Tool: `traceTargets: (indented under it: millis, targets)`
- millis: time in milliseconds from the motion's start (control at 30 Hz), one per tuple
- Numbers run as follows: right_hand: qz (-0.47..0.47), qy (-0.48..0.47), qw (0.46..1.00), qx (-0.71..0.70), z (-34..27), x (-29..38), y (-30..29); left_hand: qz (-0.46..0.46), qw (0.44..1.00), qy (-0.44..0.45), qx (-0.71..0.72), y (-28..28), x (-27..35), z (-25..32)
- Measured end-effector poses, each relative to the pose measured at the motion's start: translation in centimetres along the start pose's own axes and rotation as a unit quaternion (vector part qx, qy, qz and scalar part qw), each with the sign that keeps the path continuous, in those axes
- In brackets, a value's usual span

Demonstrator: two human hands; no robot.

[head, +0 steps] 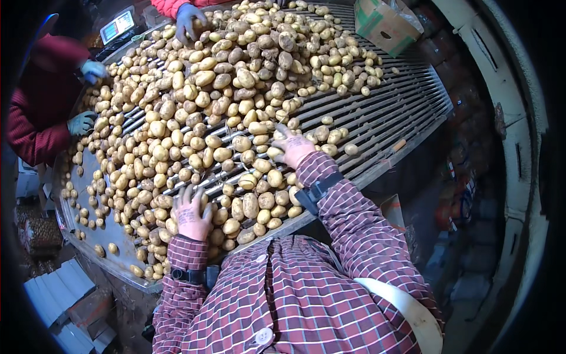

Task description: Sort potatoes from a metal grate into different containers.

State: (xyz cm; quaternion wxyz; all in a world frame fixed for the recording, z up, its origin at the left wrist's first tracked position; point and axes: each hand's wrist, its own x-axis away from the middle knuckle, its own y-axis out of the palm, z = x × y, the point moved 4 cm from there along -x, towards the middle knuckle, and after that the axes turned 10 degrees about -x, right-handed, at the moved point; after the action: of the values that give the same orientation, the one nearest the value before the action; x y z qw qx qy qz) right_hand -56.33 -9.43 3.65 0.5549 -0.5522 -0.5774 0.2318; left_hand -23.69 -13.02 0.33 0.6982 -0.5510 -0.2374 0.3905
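A broad heap of potatoes covers much of a slatted metal sorting table in front of me. My left hand, in a pale pink printed glove with greyish fingertips, rests palm down on potatoes near the table's front edge, its fingers spread. Farther out and to the right, my right hand wears a matching glove and reaches over the slats. Its fingers curve beside a yellow potato; whether they grip it is hidden. Bare slats show between the scattered potatoes around both hands.
Across the table, one person's gloved hand touches the heap. At the left, another person's gloved hands lie at its edge. A cardboard box stands at the far right, a digital scale behind. Stacked grey-white sheets lie lower left.
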Motion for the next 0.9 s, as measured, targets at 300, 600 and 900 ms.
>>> traceTargets:
  millis: [300, 600, 900]
  targets:
    - [0.093, -0.011, 0.981, -0.171, 6.5, 6.9, -1.3, -0.169, 0.963, 0.212, -0.008, 1.3, -2.6, 9.0]
    - [0.121, 0.13, 0.977, -0.119, 9.6, 12.6, 0.3, -0.022, 0.992, 0.042, 0.119, 4.5, -2.4, 2.9]
    - [0.043, 0.163, 0.966, -0.196, 7.8, 9.9, 5.1, -0.036, 0.995, 0.01, 0.093, 5.5, -3.0, 2.8]
